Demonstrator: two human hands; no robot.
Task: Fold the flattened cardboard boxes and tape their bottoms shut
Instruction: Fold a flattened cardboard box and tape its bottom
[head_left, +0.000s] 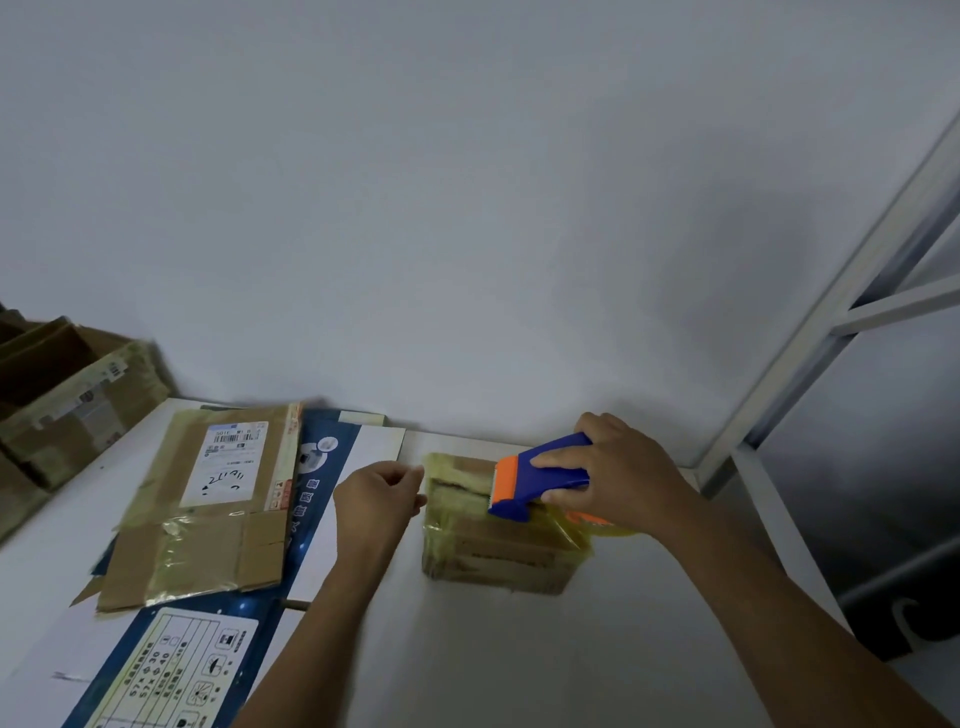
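- Small cardboard box (498, 540) sits on the white table (519, 654) near the wall, its top face wrapped in yellowish tape.
- Right hand (618, 478) grips the blue-and-orange tape dispenser (537, 480) from above; the orange blade end rests on the box's upper right part and points left.
- Tape roll (597, 522) shows below the right palm, past the box's right edge.
- Right forearm reaches in from lower right, wrist bent down.
- Left hand (379, 499) is at the box's left edge, fingers curled, thumb toward the box; whether it pinches tape cannot be told.
- Flattened cardboard box (208, 514) with a white label lies further left on a blue-and-white printed sheet (332, 519).
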